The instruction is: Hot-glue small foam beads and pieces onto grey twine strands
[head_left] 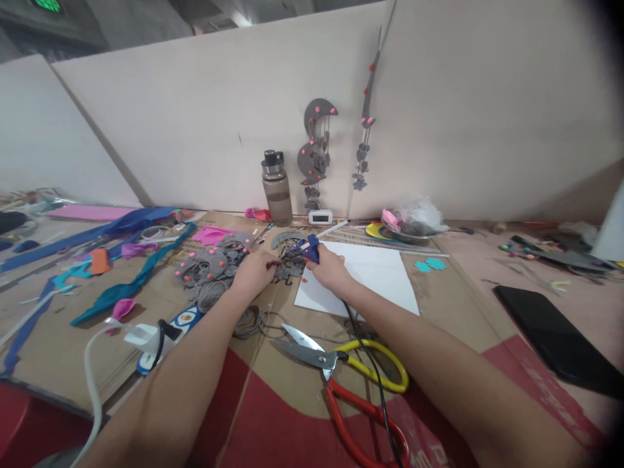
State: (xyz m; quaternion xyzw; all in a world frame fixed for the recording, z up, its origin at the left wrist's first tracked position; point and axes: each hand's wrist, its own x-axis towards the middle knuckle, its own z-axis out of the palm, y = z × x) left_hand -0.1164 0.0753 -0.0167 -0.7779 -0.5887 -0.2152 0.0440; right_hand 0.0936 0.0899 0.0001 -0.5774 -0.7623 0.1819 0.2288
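Cardboard-covered table (439,292): right hand (327,268) grips glue gun (310,249), left hand (254,271) beside.

- Glue gun (311,249): blue, with a black cord.
- Felt pieces (214,270) left of the glue gun: grey, dotted pink and orange.
- Paper sheet (363,276) right of the glue gun: plain white.
- Scissors (341,370) nearer than the glue gun: one handle yellow, one red, steel blades.
- Water bottle (276,188) behind the glue gun: smoky brown, dark cap.
- Fabric strips (124,224) far left of the glue gun: blue and teal.
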